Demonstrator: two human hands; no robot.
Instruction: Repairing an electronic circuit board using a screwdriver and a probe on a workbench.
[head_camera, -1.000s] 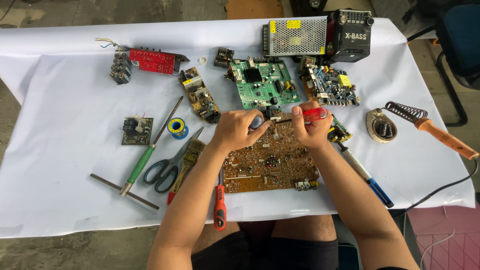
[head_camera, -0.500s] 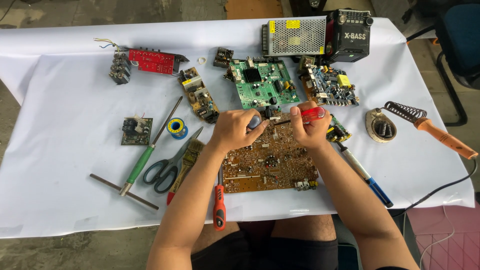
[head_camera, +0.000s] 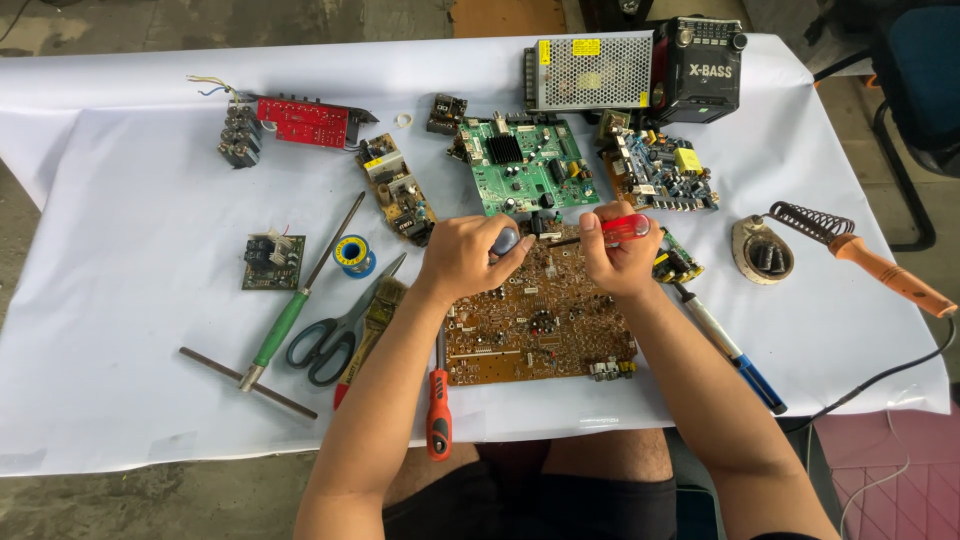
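While the right hand (head_camera: 620, 255) grips a red-handled screwdriver (head_camera: 610, 229), left hand (head_camera: 470, 255) curled round a small dark grey part (head_camera: 505, 240), both over the brown circuit board's (head_camera: 535, 325) far edge, mid-table near the front edge, green board (head_camera: 520, 165) just behind, scissors (head_camera: 335, 330) off left

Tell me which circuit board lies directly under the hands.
The large brown board at the table's near edge; the green, red and other boards lie farther back, clear of both hands.

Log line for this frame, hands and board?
left hand: holds small grey part | right hand: grips red-handled screwdriver | both over brown circuit board | white-clothed table
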